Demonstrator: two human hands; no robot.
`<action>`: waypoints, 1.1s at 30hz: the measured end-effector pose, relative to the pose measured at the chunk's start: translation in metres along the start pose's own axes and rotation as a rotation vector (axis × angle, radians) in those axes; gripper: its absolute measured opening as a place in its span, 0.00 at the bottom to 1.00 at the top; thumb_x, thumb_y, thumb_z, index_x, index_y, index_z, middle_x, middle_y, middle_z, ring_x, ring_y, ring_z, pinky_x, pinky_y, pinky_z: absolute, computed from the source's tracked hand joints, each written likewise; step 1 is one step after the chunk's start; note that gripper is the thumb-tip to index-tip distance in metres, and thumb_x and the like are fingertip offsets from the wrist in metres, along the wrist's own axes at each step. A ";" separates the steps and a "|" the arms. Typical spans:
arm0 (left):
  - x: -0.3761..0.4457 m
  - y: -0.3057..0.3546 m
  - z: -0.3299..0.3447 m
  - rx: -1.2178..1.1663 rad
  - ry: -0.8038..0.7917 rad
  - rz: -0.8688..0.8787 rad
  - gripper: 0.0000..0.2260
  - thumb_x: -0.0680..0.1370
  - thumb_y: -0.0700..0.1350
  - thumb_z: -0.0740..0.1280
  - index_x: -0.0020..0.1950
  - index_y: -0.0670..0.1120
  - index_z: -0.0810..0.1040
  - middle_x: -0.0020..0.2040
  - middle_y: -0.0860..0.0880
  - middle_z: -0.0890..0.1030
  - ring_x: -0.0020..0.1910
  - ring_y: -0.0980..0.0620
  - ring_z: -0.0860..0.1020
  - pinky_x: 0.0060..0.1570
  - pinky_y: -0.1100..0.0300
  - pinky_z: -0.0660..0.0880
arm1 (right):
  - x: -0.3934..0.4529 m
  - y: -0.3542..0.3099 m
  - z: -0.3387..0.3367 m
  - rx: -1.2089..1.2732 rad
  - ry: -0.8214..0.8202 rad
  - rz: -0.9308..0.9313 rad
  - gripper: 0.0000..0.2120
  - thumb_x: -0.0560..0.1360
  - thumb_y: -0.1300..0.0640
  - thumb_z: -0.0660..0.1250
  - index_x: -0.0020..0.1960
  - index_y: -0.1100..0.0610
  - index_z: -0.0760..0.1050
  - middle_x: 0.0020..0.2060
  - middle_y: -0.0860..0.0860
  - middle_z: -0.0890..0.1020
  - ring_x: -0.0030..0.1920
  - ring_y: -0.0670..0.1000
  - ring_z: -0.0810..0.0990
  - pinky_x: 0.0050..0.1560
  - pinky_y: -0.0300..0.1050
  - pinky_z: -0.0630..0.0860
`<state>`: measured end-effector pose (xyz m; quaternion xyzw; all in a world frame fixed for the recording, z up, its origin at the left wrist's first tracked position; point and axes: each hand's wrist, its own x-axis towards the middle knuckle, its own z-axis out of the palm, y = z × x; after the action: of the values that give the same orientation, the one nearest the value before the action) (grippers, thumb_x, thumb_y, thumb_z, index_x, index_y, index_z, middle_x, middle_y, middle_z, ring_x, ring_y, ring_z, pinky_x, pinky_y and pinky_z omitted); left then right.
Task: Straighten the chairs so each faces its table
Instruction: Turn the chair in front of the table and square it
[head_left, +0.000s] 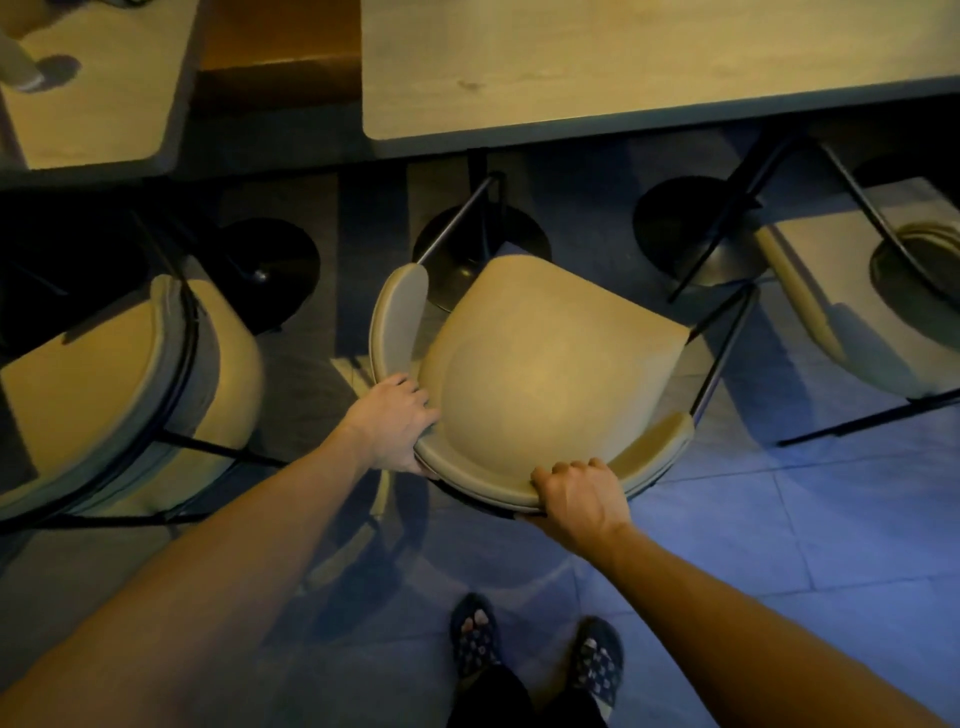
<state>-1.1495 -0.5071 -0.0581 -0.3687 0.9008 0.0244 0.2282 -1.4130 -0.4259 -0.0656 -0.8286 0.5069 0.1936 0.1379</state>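
Head view, item 1: beige padded chair w/ curved backrest, black metal legs (545, 364), centre, near pale wood tabletop (623, 67), skewed; backrest gripped by left hand (395, 428) & right hand (579, 496). Straightening judged begun, unfinished. Left chair (130, 384) also seen skewed.

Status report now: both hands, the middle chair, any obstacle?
Both hands grip middle chair backrest. Chair skewed from table. Neighbour chairs close both sides.
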 end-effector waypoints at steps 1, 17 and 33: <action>0.001 0.000 0.000 0.019 0.006 0.005 0.33 0.68 0.78 0.56 0.53 0.52 0.78 0.51 0.48 0.81 0.52 0.47 0.77 0.58 0.50 0.68 | 0.001 0.001 0.001 -0.001 0.009 -0.014 0.22 0.78 0.37 0.61 0.56 0.55 0.75 0.51 0.56 0.82 0.50 0.59 0.80 0.52 0.50 0.71; 0.025 0.110 -0.027 -0.266 -0.069 -0.315 0.38 0.69 0.75 0.61 0.62 0.45 0.76 0.57 0.45 0.81 0.59 0.45 0.76 0.66 0.47 0.60 | -0.025 0.111 -0.003 -0.145 0.034 -0.117 0.14 0.77 0.42 0.64 0.60 0.46 0.76 0.56 0.48 0.82 0.58 0.52 0.79 0.64 0.52 0.66; 0.067 0.056 -0.040 -0.174 0.043 -0.434 0.37 0.67 0.78 0.59 0.51 0.46 0.81 0.48 0.47 0.84 0.50 0.47 0.80 0.53 0.53 0.70 | 0.072 0.154 -0.048 -0.311 0.084 -0.217 0.14 0.77 0.42 0.62 0.59 0.45 0.75 0.52 0.49 0.83 0.55 0.54 0.79 0.62 0.53 0.66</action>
<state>-1.2446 -0.5184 -0.0576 -0.5723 0.7996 0.0444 0.1765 -1.5122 -0.5715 -0.0614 -0.8971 0.3838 0.2188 0.0069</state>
